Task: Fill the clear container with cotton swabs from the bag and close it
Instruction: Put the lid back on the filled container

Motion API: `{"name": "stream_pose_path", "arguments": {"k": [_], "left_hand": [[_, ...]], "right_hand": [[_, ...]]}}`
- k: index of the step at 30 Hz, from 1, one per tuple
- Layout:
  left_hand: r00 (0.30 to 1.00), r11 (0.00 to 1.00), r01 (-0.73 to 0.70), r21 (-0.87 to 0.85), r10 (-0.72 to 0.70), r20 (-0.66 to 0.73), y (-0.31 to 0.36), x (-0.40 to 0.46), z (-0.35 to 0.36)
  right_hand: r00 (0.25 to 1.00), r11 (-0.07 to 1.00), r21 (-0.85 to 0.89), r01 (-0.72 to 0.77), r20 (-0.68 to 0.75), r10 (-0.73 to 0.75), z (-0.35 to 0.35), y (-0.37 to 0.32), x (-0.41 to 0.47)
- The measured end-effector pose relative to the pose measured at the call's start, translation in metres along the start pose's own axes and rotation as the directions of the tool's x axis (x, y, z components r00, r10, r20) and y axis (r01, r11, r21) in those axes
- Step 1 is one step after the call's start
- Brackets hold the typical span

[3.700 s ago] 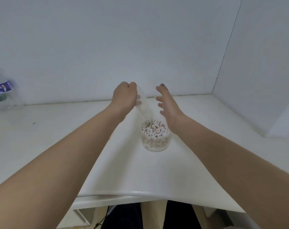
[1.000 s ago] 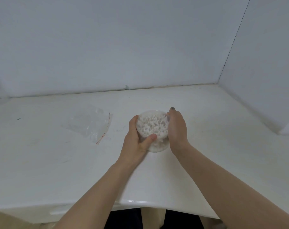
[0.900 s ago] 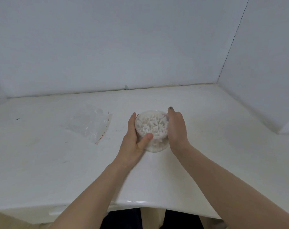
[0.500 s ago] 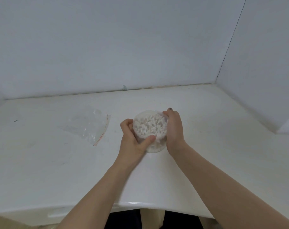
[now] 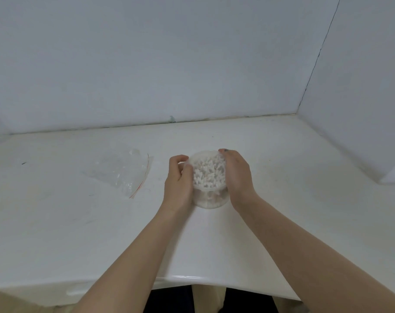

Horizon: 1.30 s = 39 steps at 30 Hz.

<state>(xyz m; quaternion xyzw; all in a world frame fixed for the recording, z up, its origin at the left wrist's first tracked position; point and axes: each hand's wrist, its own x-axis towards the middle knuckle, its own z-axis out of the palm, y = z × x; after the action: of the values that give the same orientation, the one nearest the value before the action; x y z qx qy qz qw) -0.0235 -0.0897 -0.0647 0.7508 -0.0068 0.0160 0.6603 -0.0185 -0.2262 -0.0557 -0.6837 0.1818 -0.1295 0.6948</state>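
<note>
The clear container (image 5: 209, 195), packed with cotton swabs (image 5: 208, 175), is stood on the white worktop (image 5: 282, 211). It is gripped on one side by the curled fingers of the left hand (image 5: 178, 185) and clasped on the other by the right hand (image 5: 237, 175). A flattened plastic bag (image 5: 122, 171) is seen lying left of the container, apart from it.

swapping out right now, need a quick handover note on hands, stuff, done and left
Left hand grips the container from the left, fingers curled at its rim. Right hand wraps its right side.
Container stands on the table, packed with swabs. Bag lies flat to its left, looks empty.
Done: filling.
Left: make sure the lid is fully on; cannot tell if it is seated.
</note>
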Motion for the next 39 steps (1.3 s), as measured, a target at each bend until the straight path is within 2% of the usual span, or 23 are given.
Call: {"name": "stream_pose_path", "arguments": {"k": [5, 10, 14, 16, 21, 31, 35, 39], "left_hand": [[1.000, 0.998, 0.024, 0.051, -0.024, 0.002, 0.005, 0.011, -0.005], [0.995, 0.992, 0.054, 0.117, -0.064, 0.081, 0.014, 0.023, -0.011], [0.971, 0.978, 0.141, 0.152, -0.167, 0.172, 0.026, 0.035, -0.013], [0.970, 0.966, 0.142, 0.215, -0.179, 0.165, 0.033, 0.042, -0.010], [0.984, 0.950, 0.111, 0.290, -0.146, 0.103, 0.034, 0.054, -0.002], [0.987, 0.971, 0.131, 0.202, -0.146, 0.065, 0.029, 0.051, -0.002], [0.987, 0.987, 0.158, 0.012, -0.158, -0.036, 0.027, 0.040, -0.004], [0.978, 0.974, 0.187, -0.124, -0.197, -0.069, 0.016, 0.025, -0.003]], "right_hand": [[0.999, 0.995, -0.098, 0.005, 0.046, 0.000, -0.003, -0.006, 0.005], [0.999, 0.990, -0.143, 0.002, 0.038, 0.003, -0.003, -0.006, 0.005], [0.996, 0.989, -0.139, -0.042, 0.071, 0.052, -0.002, -0.009, 0.010], [0.990, 0.989, -0.128, -0.076, 0.112, 0.090, -0.001, -0.011, 0.013], [0.998, 0.974, -0.228, 0.007, 0.069, 0.009, 0.009, -0.008, 0.019], [0.998, 0.998, -0.058, 0.010, 0.066, -0.006, 0.006, 0.001, 0.016], [0.995, 0.999, -0.021, -0.033, 0.093, 0.035, 0.002, 0.000, 0.014], [0.995, 0.998, 0.020, -0.061, 0.080, 0.059, 0.002, 0.004, 0.012]]}}
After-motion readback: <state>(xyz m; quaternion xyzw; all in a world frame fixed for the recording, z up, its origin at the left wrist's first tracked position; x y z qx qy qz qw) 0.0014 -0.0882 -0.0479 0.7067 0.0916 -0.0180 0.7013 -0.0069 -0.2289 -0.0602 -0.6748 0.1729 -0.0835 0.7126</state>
